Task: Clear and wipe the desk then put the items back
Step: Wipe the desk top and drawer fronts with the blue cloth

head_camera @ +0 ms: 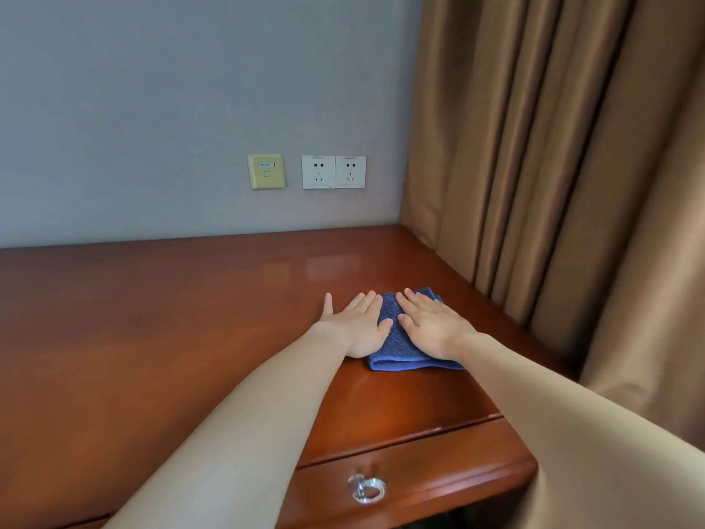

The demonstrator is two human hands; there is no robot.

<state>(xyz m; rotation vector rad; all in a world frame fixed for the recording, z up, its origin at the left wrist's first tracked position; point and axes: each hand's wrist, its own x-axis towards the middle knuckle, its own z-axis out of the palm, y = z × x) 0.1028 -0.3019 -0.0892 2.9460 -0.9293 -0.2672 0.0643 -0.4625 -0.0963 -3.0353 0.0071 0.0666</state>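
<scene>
Blue folded terry cloth (pixel 393 347) is located on the wooden desk (pixel 171 318), toward its right rear corner, near the curtain (pixel 553 166).

The cloth is pressed flat by the right hand (pixel 431 324), fingers straight and held close together, thumb laid alongside. The left hand (pixel 356 328) is laid palm-down just beside it, mostly on bare wood. Its fingers are straight, with the little finger spread apart, and its thumb is touching the cloth's left edge. Nothing is pinched by either hand.

On the desk top in view, only the cloth and the hands are seen. Clearing is therefore judged done, at least for this part. Wiping is judged under way at the right end. How much surface has been covered cannot be told.

The items to be returned are not in view, so their replacement is judged outstanding.

Also noted: a drawer (pixel 438 467) with a ring pull (pixel 367 489), and wall sockets (pixel 333 172).
</scene>
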